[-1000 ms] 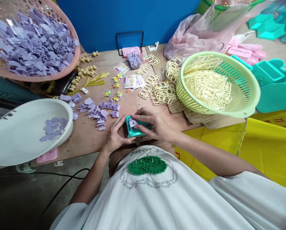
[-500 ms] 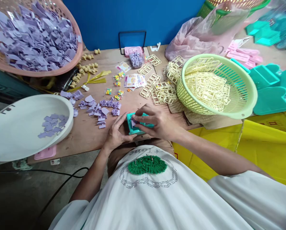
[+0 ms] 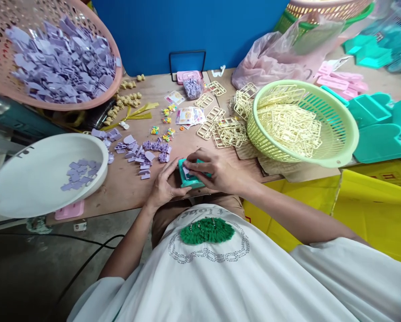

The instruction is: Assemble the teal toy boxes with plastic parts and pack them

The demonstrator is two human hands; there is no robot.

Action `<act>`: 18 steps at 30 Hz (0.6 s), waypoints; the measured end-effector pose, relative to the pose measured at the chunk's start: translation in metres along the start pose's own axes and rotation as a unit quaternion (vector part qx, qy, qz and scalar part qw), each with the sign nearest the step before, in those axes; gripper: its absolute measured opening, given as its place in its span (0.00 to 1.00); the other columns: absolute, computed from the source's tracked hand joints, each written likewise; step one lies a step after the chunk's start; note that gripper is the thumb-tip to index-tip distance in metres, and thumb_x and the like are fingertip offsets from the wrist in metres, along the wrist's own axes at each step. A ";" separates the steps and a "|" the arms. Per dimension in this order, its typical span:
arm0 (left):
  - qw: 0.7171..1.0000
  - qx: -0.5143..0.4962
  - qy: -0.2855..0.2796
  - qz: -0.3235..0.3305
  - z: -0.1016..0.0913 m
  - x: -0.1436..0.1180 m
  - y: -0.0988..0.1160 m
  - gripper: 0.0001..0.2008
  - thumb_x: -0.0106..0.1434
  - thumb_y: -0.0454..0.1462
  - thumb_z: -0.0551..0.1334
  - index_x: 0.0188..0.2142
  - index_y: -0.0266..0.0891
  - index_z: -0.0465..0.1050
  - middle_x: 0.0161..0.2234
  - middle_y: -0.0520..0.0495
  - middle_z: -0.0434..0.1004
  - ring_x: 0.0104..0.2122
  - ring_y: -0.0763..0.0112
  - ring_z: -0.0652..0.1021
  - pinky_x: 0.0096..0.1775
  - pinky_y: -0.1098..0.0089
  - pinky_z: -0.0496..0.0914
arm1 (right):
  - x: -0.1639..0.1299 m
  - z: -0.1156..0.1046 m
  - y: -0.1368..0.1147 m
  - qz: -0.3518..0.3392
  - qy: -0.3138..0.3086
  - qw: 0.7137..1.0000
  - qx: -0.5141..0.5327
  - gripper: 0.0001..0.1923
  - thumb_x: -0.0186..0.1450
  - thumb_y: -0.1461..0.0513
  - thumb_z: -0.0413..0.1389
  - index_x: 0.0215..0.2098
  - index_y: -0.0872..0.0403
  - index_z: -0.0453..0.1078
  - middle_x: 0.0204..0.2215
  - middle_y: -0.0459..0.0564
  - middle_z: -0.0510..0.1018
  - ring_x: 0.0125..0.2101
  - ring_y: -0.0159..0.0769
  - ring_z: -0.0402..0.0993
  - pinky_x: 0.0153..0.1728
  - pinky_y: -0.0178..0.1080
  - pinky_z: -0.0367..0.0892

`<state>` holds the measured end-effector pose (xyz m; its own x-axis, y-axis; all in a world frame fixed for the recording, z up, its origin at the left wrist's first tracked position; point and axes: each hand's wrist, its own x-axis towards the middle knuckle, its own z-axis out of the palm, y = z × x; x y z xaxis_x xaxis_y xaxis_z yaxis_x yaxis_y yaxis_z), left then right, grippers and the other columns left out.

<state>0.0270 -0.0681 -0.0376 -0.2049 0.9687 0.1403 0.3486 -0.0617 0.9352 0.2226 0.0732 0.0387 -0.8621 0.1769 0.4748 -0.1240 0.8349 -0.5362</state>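
My left hand (image 3: 164, 184) grips a small teal plastic box (image 3: 187, 182) by its left side, thumb along the near edge. Over the box, my right hand (image 3: 217, 169) has its fingers pinched on a small purple plastic piece (image 3: 186, 171) inside it; the fingers partly hide the piece. Just left of my left hand lie loose purple plastic parts (image 3: 147, 156). Pale yellow plastic frames (image 3: 230, 133) are piled beyond my right hand. Small printed cards (image 3: 187, 115) and bright multicoloured bits (image 3: 168, 133) lie between these groups.
A pink basket (image 3: 115, 85) of purple parts stands at the back left, above a white bowl (image 3: 103, 156) with flat purple pieces. On the right are a light green basket (image 3: 348, 129) of yellow frames, teal cases (image 3: 378, 138) and a yellow box (image 3: 375, 210) below the table edge.
The view has shifted slightly, so the surroundings on the left appear further right. Both hands stay at the teal box, and the right fingers have moved slightly over the purple piece.
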 end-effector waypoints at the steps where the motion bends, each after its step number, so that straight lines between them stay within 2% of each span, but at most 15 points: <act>1: 1.000 0.000 0.002 -0.005 0.000 0.000 0.000 0.49 0.51 0.51 0.81 0.69 0.41 0.70 0.68 0.36 0.72 0.69 0.42 0.72 0.71 0.48 0.66 | -0.001 0.001 -0.001 0.013 0.009 1.000 -0.009 0.16 0.78 0.61 0.53 0.58 0.57 0.79 0.49 0.64 0.81 0.46 0.44 0.80 0.46 0.46 0.79; 4: 1.000 0.002 0.010 -0.009 0.000 0.000 -0.002 0.50 0.50 0.51 0.81 0.69 0.40 0.71 0.69 0.34 0.72 0.69 0.40 0.72 0.71 0.45 0.65 | -0.002 0.002 -0.004 0.037 0.009 0.999 -0.017 0.16 0.79 0.60 0.52 0.57 0.56 0.79 0.49 0.63 0.80 0.46 0.43 0.79 0.46 0.46 0.79; 13: 1.000 -0.003 0.007 0.003 0.000 0.001 -0.003 0.49 0.52 0.52 0.80 0.69 0.42 0.70 0.69 0.35 0.72 0.69 0.42 0.72 0.72 0.46 0.65 | 0.000 -0.002 -0.007 0.051 0.001 0.998 -0.034 0.15 0.78 0.59 0.54 0.54 0.55 0.81 0.47 0.61 0.80 0.44 0.42 0.77 0.46 0.46 0.78; 18: 1.000 -0.015 0.001 0.013 0.001 0.001 0.000 0.49 0.52 0.52 0.81 0.70 0.43 0.70 0.69 0.36 0.73 0.68 0.42 0.74 0.70 0.46 0.68 | 0.003 -0.008 0.005 -0.037 -0.027 0.997 -0.055 0.16 0.79 0.60 0.53 0.57 0.56 0.79 0.46 0.61 0.79 0.45 0.43 0.76 0.44 0.46 0.77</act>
<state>0.0277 -0.0665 -0.0377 -0.1989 0.9660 0.1649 0.3254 -0.0936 0.9409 0.2232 0.0820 0.0428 -0.8780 0.0866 0.4708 -0.1364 0.8975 -0.4195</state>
